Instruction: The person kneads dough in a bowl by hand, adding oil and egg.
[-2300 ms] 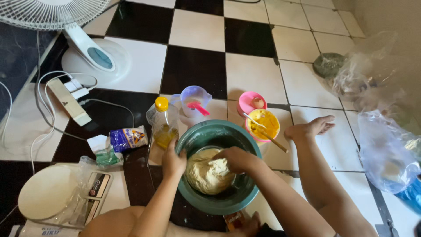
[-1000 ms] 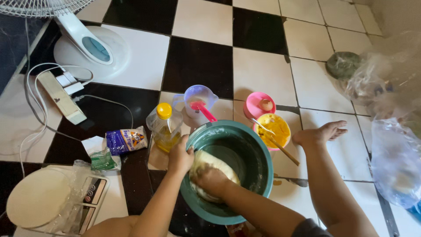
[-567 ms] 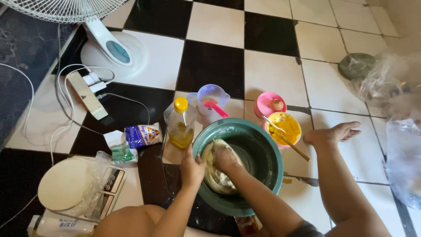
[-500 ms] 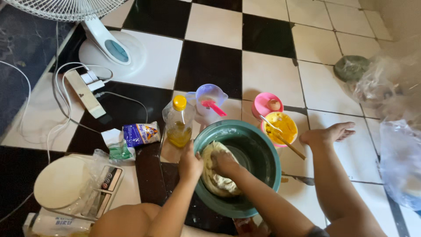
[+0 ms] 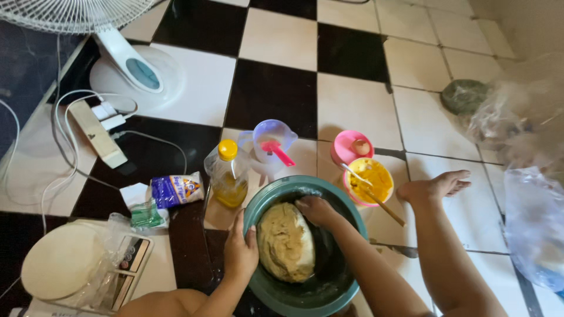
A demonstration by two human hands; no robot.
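**Hands in the dough bowl**

While my left hand [image 5: 241, 251] grips the rim of the green bowl [image 5: 305, 296] at bottom centre, my right hand [image 5: 316, 210] presses, fingers curled, on the dough [image 5: 285, 249] inside (oil bottle [image 5: 226, 174] just upper left).

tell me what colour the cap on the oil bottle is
Yellow. The cap tops the oil bottle, clearest in the head view.

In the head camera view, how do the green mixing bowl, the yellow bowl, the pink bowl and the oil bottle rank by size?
Largest to smallest:
1. green mixing bowl
2. oil bottle
3. yellow bowl
4. pink bowl
The bottle and the yellow bowl look close; unsure between them.
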